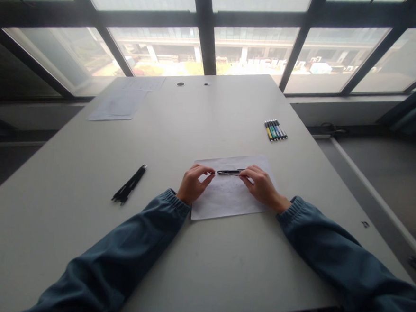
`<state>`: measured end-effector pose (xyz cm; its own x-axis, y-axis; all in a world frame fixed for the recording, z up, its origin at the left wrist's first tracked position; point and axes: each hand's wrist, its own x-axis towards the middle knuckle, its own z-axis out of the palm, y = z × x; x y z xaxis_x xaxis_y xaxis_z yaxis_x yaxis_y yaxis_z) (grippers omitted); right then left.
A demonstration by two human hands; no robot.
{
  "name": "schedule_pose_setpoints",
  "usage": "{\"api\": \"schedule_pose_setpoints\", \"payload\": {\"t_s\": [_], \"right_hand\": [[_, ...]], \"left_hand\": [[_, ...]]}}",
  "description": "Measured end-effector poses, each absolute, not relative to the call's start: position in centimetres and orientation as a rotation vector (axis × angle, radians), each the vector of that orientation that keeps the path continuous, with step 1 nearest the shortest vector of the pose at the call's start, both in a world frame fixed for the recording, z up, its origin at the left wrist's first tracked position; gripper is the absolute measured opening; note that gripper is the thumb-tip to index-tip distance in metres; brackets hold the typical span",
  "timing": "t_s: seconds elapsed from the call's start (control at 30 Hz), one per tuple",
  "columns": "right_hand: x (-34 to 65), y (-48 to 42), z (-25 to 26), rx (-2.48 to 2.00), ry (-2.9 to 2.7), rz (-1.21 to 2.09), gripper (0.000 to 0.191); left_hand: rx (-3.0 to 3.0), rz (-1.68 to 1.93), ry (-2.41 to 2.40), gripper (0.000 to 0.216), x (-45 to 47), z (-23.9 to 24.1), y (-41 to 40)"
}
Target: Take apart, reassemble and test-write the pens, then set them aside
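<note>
A dark pen (230,172) lies level just above a white sheet of paper (228,200) in the middle of the grey table (181,125). My right hand (263,186) pinches the pen's right end. My left hand (193,183) is curled with thumb and forefinger pressed together just off the pen's left tip; whether it holds a cap or anything else is too small to make out. Both hands rest over the sheet.
Two black pens (129,184) lie together at the left of the table. A bundle of several coloured markers (276,130) lies at the far right. More paper sheets (121,102) sit at the far left corner, below the windows.
</note>
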<state>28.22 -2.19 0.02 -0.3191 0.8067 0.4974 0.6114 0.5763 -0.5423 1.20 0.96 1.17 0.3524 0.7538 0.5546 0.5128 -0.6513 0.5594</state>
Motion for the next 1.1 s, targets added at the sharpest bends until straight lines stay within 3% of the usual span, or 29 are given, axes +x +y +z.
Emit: {"api": "schedule_pose_setpoints", "payload": {"t_s": [1.1], "right_hand": [[27.63,-2.69,0.93,-0.917,-2.132,0.400,0.012]], "left_hand": [[2.434,1.143,0.882,0.010,1.56,1.58,0.64]]}}
